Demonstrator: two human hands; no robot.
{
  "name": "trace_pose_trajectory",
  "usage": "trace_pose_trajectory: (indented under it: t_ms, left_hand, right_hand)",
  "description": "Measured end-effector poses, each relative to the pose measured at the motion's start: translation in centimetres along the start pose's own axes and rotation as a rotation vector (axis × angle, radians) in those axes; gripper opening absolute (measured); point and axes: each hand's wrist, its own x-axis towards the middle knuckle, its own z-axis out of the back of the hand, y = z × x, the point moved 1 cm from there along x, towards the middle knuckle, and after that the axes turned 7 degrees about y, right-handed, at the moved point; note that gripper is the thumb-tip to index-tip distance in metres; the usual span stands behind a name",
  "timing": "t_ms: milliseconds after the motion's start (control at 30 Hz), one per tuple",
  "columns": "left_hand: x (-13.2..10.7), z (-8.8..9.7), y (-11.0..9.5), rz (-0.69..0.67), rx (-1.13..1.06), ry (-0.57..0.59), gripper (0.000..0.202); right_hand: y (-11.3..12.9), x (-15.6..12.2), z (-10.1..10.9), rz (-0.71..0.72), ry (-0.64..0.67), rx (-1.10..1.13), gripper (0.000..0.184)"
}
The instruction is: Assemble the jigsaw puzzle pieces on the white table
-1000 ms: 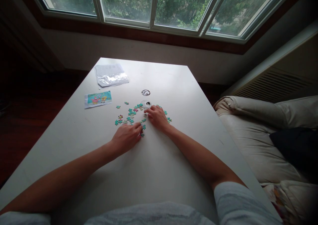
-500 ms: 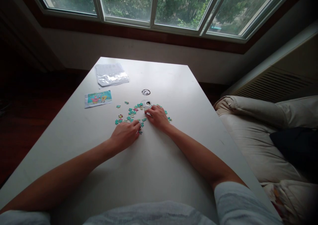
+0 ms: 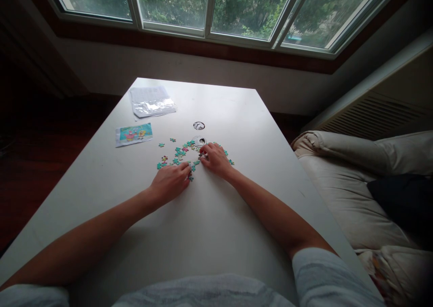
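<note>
Small jigsaw puzzle pieces point(image 3: 178, 152), mostly teal with some pink and yellow, lie scattered on the white table point(image 3: 216, 244). My left hand point(image 3: 170, 179) rests low at the near side of the pieces. Its fingers are curled together on a puzzle piece point(image 3: 191, 178) at the fingertips, partly hidden. To the right, my right hand point(image 3: 216, 159) has thumb and fingers closed around a small dark puzzle piece point(image 3: 204, 155). More teal pieces point(image 3: 231, 161) show beyond and beside this hand, some covered by it.
A picture card point(image 3: 134, 135) with cartoon figures lies on the left, below a clear plastic sleeve with paper point(image 3: 153, 101). Two round, dark-rimmed items point(image 3: 199, 125) sit past the pieces. A pale sofa point(image 3: 338, 185) flanks the table's right edge; a window point(image 3: 237, 9) is ahead.
My right hand has shifted slightly right, and its thumb and fingers have parted a little around a piece. My left hand stays almost in place, its fingers moving slightly.
</note>
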Motion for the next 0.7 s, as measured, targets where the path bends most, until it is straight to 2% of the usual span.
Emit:
trace_pose_trajectory:
  t_ms: [133,233,367,500,700]
  left_hand:
    - [0.1,-0.1,0.2,0.008,0.002,-0.008,0.026]
    - [0.2,-0.2,0.5,0.024,0.011,-0.013,0.027]
    - [0.4,-0.4,1.1,0.039,0.016,-0.016,0.028]
    - [0.5,-0.6,1.8,0.03,-0.01,-0.007,0.03]
    - [0.7,-0.6,2.5,0.029,-0.055,-0.01,0.031]
  right_hand:
    - [0.3,-0.1,0.1,0.077,-0.023,0.162,0.009]
    - [0.4,-0.1,0.2,0.122,-0.01,0.341,0.011]
    - [0.3,-0.1,0.2,0.086,0.065,0.524,0.017]
    - [0.4,-0.1,0.1,0.053,0.136,0.613,0.018]
    - [1.5,-0.5,0.8,0.088,0.245,0.647,0.017]
